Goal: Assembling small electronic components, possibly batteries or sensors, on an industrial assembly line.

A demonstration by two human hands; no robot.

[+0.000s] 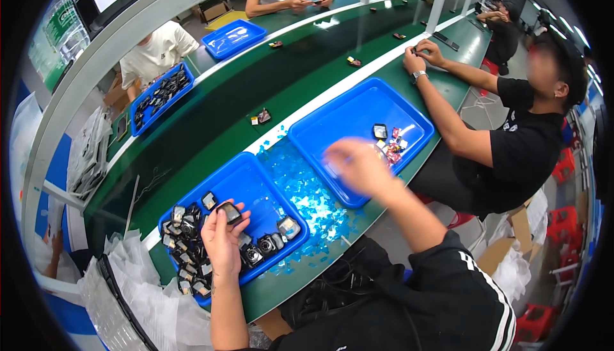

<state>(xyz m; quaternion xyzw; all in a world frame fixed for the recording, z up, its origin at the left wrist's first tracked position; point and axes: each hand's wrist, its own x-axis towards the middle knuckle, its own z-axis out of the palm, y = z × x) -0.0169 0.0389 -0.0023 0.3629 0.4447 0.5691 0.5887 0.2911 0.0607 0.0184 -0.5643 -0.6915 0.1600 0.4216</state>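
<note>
- Your left hand (222,239) is pinching a small black device (229,213), thumb and fingers closing around its edges.
- The device is resting at the fingertip end of that grip, above the left blue tray (256,184), inside the tray's edges.
- Its flat greyish face is pointing upward; its outline is appearing nearly square, leaving the long axis unclear.
- Your right hand (358,164) is showing blurred over the right blue tray's (348,117) left edge; its grip cannot be told.

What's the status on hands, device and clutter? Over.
Left hand holding black device over left blue tray. Right hand blurred, grip unclear. Blue scraps littering worktop.
</note>
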